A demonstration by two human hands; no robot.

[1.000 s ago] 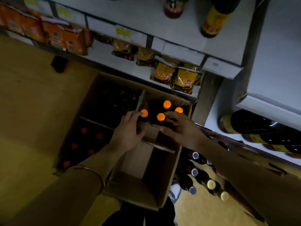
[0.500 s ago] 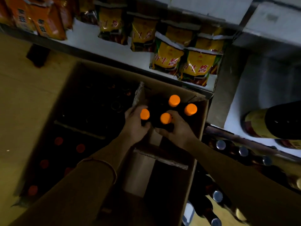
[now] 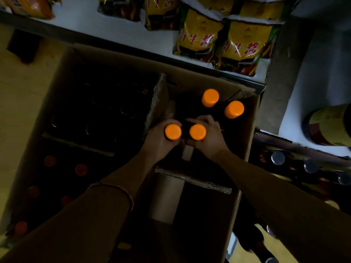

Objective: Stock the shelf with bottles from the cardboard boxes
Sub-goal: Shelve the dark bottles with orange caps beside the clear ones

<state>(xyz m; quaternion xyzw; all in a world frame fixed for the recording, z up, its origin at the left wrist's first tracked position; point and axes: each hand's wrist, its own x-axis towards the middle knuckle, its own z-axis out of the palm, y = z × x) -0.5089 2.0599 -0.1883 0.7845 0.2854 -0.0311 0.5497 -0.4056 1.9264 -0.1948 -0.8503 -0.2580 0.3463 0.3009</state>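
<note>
At frame centre, the left hand [image 3: 158,143] and right hand [image 3: 209,141] each grip one orange-capped bottle [image 3: 172,131] in the cardboard box [image 3: 248,133]; two more remain, so stocking seems unfinished.

Four caps [image 3: 210,97] in the brown cardboard box [image 3: 248,141] are bright orange, on bottles too dark to tell a colour; the caps [image 3: 81,169] in the shadowed box [image 3: 62,76] to its left are dull red. The pouches [image 3: 247,44] on the white shelf [image 3: 106,21] are yellow with red characters and green edges, and the packs [image 3: 32,4] at the far left are orange. The sleeves [image 3: 91,221] are brown, the floor [image 3: 20,88] is tan, and the caps [image 3: 278,158] at right are silver-grey.
</note>
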